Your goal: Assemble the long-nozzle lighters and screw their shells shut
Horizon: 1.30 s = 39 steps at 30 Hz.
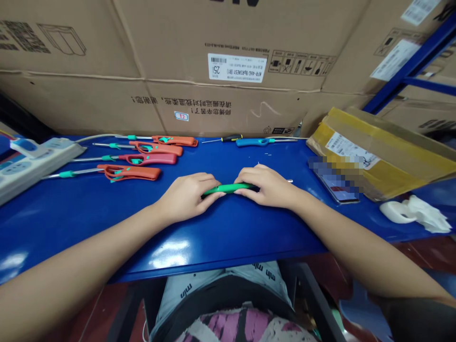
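A green long-necked lighter (230,188) is held level just above the blue table, near its middle. My left hand (192,195) pinches its left end between thumb and fingers. My right hand (269,186) grips the other end, and a metal tip shows past the knuckles. Both hands cover much of the lighter. To the left lie several orange and red lighters, including an orange one (133,172) and a red one (153,158), their metal necks pointing left. A blue lighter (252,142) lies at the back with its neck to the right, beside a black-and-yellow screwdriver (231,138).
A white power strip (35,159) sits at the left. On the right are a phone (337,183), a yellow-taped carton (377,152) and a white ring-shaped item (397,212) with crumpled tissue (427,213). Large cardboard boxes (178,52) wall off the table's back edge.
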### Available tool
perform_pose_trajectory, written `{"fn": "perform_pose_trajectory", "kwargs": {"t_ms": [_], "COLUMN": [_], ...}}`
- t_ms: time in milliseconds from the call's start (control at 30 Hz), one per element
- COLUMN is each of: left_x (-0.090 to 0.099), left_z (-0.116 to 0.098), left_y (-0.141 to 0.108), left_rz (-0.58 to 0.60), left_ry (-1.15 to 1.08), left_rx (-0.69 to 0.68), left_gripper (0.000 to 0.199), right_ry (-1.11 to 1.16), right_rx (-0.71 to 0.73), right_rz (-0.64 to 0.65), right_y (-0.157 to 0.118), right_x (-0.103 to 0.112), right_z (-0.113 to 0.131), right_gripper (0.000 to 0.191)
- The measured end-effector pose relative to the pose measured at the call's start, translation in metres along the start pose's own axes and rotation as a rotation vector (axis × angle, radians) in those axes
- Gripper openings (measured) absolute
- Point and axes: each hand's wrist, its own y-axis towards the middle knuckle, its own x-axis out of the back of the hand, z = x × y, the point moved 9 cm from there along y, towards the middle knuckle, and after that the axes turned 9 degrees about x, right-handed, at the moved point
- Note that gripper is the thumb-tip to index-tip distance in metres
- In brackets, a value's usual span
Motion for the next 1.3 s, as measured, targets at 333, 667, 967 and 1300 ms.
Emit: {"fn": "perform_pose_trajectory", "kwargs": {"t_ms": [333,667,967,1300], "left_x": [-0.006,-0.035,-0.043,-0.045], "left_z": [0.036,0.042,0.034,0.024], "left_y": [0.004,-0.012,-0.021,-0.021], "left_rz": [0.051,0.155,0.161,0.193], "left_ry": [-0.594,-1.377,-1.591,-1.556], "left_rx": [0.405,0.969,1.107,1.102], "left_gripper": [0.041,0.015,0.019,0.02], "right_ry": [0.215,0.059,-0.258,-0.35], "right_rx": [-0.184,-0.028,0.029,0.03], "right_rz": [-0.014,0.108,0.087,0.117], "right_y": [-0.011,-0.006,-0.003,0.002], "right_x": [0.003,-0.003,-0.009,-0.016], "right_z": [-0.032,-0.004,0.012,0.023], "right_gripper": [0.021,0.053,0.044,0.042]}}
